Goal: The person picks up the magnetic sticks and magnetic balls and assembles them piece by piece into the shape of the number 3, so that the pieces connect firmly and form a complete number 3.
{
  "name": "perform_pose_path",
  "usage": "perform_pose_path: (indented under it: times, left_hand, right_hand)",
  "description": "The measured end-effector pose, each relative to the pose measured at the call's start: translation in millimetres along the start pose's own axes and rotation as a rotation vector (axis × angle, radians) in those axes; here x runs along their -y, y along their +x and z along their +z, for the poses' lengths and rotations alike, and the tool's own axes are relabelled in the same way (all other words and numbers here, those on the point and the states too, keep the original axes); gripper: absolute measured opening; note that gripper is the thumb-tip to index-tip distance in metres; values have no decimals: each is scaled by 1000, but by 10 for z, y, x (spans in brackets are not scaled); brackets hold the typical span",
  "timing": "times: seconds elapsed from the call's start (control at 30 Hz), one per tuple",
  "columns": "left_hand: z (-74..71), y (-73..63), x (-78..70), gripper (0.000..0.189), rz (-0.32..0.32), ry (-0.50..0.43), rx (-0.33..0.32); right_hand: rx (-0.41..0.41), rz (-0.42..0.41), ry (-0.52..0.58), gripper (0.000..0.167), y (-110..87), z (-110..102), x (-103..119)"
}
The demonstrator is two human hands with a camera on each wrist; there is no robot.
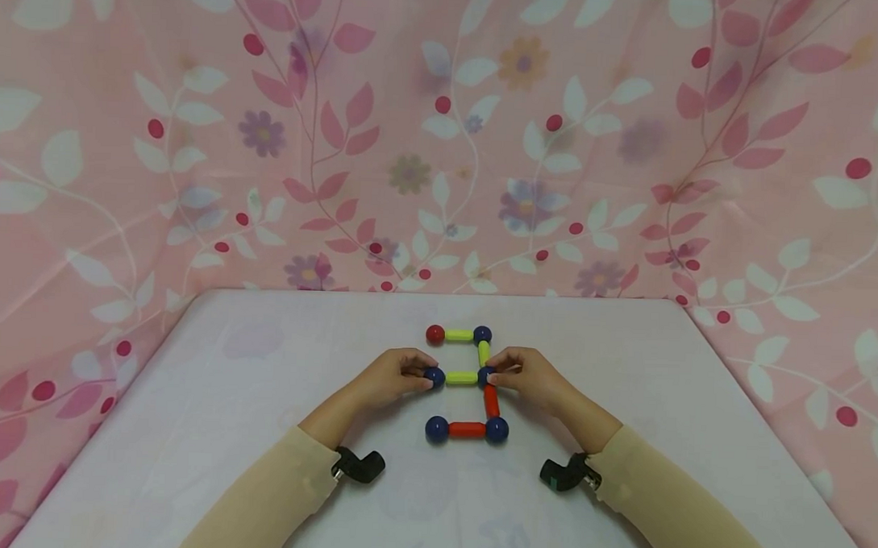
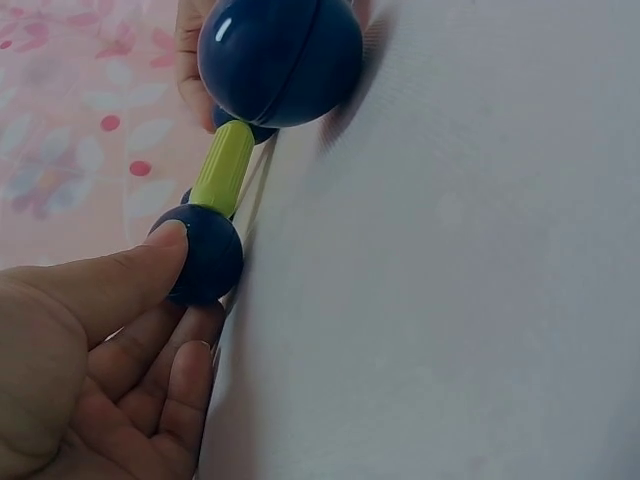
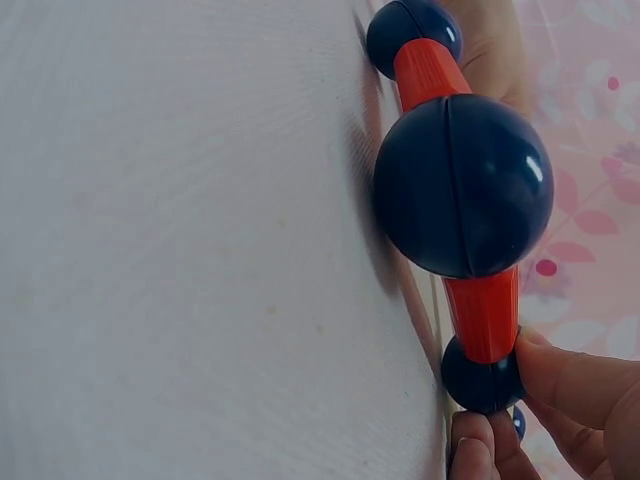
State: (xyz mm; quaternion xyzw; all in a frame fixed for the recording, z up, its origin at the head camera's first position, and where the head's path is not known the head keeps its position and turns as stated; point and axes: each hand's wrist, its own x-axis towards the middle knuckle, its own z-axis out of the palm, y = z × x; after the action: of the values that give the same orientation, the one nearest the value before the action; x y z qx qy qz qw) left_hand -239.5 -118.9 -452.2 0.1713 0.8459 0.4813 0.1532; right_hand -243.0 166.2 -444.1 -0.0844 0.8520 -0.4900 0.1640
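A figure of balls and rods lies on the white table. My left hand (image 1: 399,376) pinches the blue ball (image 2: 208,255) at the left end of the middle yellow-green rod (image 1: 461,378). With thumb and fingers, my right hand (image 1: 526,375) pinches the blue ball (image 3: 482,374) at that rod's right end. From there a second yellow-green rod (image 1: 484,353) runs back to a blue ball (image 1: 483,335), joined by another rod (image 1: 459,336) to a red ball (image 1: 435,334). Toward the front, a red rod (image 1: 492,402) leads to a blue ball (image 1: 497,431), then a red rod (image 1: 467,430) and another blue ball (image 1: 437,429).
The white-covered table (image 1: 258,461) has its far edge against a pink floral cloth (image 1: 414,144). Black wrist devices (image 1: 360,466) sit at both beige sleeves (image 1: 272,486), low over the table.
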Motion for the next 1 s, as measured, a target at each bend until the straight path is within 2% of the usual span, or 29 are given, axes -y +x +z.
perform_pose_path:
  times: [0.53,1.0]
  left_hand:
    - [13,5,-1,29,-29,11,-10]
    - [31,6,6,30,-17,18,-25]
  right_hand:
    - [-9,-5,5,21,30,7,-45]
    - [-27,6,6,20,28,16,-26]
